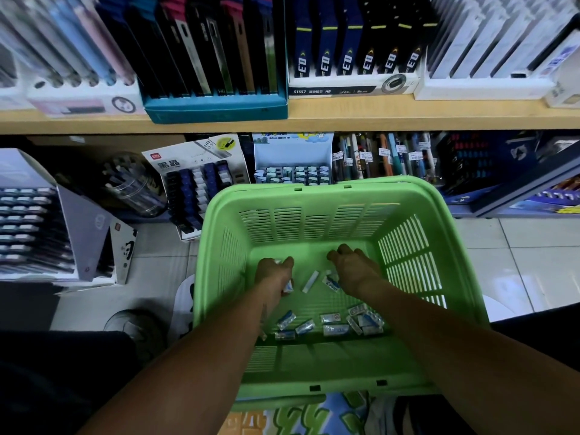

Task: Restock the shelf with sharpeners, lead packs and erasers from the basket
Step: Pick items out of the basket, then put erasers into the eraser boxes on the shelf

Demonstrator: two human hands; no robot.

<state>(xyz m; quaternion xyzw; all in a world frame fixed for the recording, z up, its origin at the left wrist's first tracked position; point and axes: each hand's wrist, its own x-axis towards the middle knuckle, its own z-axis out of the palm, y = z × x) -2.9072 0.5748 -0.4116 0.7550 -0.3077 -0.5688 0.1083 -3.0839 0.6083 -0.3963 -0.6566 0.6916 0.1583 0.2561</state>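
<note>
Two bare forearms come in from the bottom edge and reach down into a green plastic basket that sits on the tiled floor against the lower shelf. Both hands are seen from the back, knuckles up, so the fingertips are hidden. The left hand is curled round a small white-and-blue eraser, only the end of which peeps out by the wrist; something pale also shows at its fingers, too hidden to name. The right hand is bent over the basket floor with fingers curled under; whether it holds anything I cannot tell. Between the two hands lies a white eraser, long axis tilted up to the right, and another just beside the right wrist. Nearer the camera a loose cluster of wrapped erasers lies along the basket floor, pointing every which way. Behind the basket, the lower shelf carries a display box of lead packs, partly cut off by the basket rim.
</note>
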